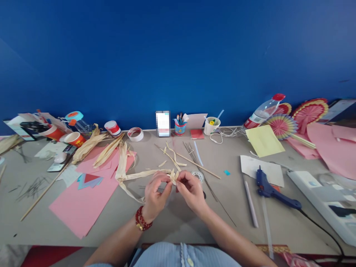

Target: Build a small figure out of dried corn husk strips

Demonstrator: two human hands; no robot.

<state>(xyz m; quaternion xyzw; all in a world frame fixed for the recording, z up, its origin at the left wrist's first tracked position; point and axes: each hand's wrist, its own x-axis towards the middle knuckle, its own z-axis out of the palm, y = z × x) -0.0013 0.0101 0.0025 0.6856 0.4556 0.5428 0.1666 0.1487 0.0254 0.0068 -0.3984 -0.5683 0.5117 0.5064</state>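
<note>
Between my fingertips is a small flower of pale corn husk petals [174,175], held above the table's middle. My left hand [156,194], with a red beaded bracelet [142,218] at the wrist, pinches its left side. My right hand [192,192] pinches the flower from the right; the stem end is hidden by the fingers. A long strip of husk [144,173] runs leftward from behind my left hand. Cut husk scraps [174,157] lie just beyond the hands. Next to my right hand is a small roll of tape [198,175], partly covered.
Pink paper sheets [86,205] and dried husks [89,144] lie at left. A blue glue gun [271,191] and a white power strip [319,200] are at right. Thin wires [207,178] and a wooden stick [198,165] lie beyond my right hand. A phone [163,124] stands against the wall.
</note>
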